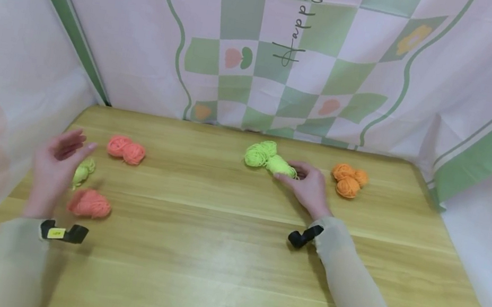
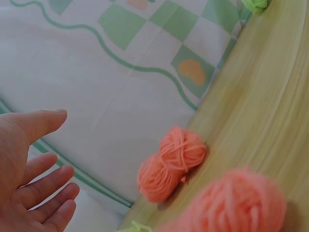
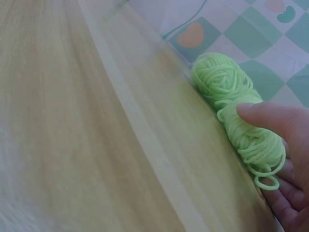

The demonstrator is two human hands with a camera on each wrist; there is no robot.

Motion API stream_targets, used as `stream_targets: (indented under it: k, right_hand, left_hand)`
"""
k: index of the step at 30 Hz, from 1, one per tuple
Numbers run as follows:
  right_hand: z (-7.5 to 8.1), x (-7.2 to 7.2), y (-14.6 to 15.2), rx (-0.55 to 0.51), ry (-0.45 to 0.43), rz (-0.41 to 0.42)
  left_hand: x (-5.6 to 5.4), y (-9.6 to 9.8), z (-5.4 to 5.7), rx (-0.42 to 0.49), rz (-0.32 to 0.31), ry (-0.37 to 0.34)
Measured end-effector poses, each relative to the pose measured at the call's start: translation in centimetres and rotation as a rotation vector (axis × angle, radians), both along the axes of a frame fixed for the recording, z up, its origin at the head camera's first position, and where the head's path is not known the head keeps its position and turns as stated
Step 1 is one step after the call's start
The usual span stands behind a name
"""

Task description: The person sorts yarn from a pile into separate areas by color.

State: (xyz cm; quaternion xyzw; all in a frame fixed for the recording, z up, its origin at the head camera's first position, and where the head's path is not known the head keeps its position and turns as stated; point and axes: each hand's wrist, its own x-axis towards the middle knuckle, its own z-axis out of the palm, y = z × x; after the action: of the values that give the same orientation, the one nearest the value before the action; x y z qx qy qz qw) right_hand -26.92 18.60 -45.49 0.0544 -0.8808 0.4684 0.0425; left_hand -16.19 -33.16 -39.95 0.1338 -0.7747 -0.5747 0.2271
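Observation:
Near the back of the table my right hand (image 1: 308, 185) holds a bright green yarn ball (image 1: 280, 166), thumb on its near side and fingers behind. Its loose strands loop out in the right wrist view, by the thumb (image 3: 270, 118). More green yarn (image 1: 256, 154) lies against it on the left. At the left my left hand (image 1: 56, 161) hovers with fingers spread loosely and nothing in it. Below it, partly hidden, lies a yellow-green yarn ball (image 1: 84, 172). A coral yarn ball (image 1: 90, 204) lies nearer me, with two more coral balls (image 1: 127, 149) farther back.
A cluster of orange yarn balls (image 1: 349, 180) sits right of my right hand. The wooden table (image 1: 210, 255) ends at a printed cloth (image 1: 275, 88) hanging along its back edge. Cloth also rises at the left and right sides.

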Motion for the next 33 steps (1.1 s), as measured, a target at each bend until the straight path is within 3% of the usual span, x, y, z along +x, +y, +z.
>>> stream_targets:
  k: [8,18,28,30,33]
  right_hand:
    - [-0.1,-0.1,0.0,0.008,-0.001,-0.004]
    - [-0.3,-0.2,0.1,-0.002,0.011,-0.003]
    - [-0.2,-0.2,0.1,0.018,0.032,-0.008]
    - [-0.2,-0.2,0.0,0.020,0.029,-0.009]
    - [-0.2,-0.3,0.1,0.025,0.027,-0.007]
  left_hand:
    - [0.4,-1.8,-0.2,-0.014,0.057,-0.124]
    - [0.7,-3.3,-1.7,-0.050,0.087,-0.220]
    - [1.6,-4.1,-3.3,-0.092,0.013,-0.284]
    - [1.8,-4.2,-3.7,-0.071,-0.019,-0.302]
    - [2.0,-4.4,-4.2,0.034,-0.059,-0.318]
